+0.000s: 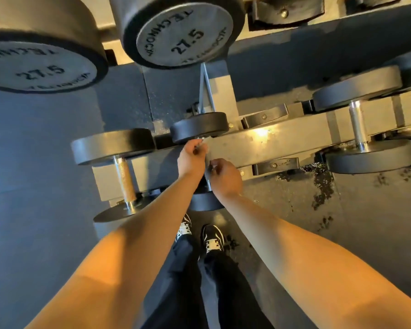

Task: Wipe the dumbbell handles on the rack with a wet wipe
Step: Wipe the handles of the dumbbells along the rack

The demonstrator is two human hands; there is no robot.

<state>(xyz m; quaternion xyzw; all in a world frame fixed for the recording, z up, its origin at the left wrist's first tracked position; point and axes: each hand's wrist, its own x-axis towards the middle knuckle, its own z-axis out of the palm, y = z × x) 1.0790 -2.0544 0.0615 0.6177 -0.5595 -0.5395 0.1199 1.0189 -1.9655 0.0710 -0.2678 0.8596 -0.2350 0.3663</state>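
two bare forearms fill the near foreground, reaching down to the lower rack. at left, a dumbbell with a knurled handle is left untouched for now. at the middle dumbbell, the left hand and right hand are both seen pinching a pale wet wipe stretched between them, over the handle. wiping here is judged under way; how many handles are done cannot be told. at right, another handle waits. the middle handle is hidden by the hands

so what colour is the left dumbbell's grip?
Orange-tan knurled grip between chrome collars; head view shows it.
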